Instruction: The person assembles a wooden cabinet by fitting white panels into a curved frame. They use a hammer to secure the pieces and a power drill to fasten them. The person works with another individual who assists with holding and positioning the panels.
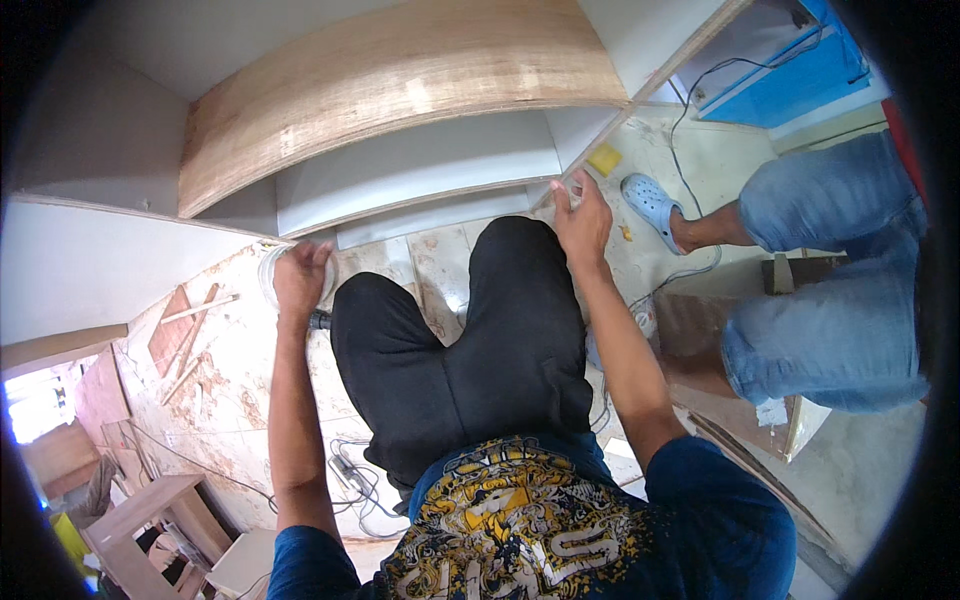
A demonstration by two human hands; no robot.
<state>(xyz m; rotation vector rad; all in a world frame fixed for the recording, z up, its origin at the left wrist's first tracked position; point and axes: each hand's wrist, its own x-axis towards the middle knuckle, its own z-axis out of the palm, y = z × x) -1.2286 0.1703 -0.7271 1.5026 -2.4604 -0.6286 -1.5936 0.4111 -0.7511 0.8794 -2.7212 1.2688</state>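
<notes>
In front of me stands a wooden cabinet (410, 85) with pale inner faces, bare plywood and an open lower compartment. My left hand (300, 280) is at its lower left corner, fingers bent and held together; whatever may be in them is hidden. Behind that wrist shows part of a round whitish object (268, 272). By the lower right corner is my right hand (584, 218), its thumb and fingers apart, fingertips close to the panel edge. Whether they touch it I cannot tell. My knees are between both hands.
A co-worker's leg in jeans (830, 200) and a light blue clog (652, 208) are close on the right. Cables (365, 490) and wood strips (190, 340) lie on the stained floor. A wooden frame (150, 520) stands lower left. A yellow object (604, 158) lies beside the cabinet.
</notes>
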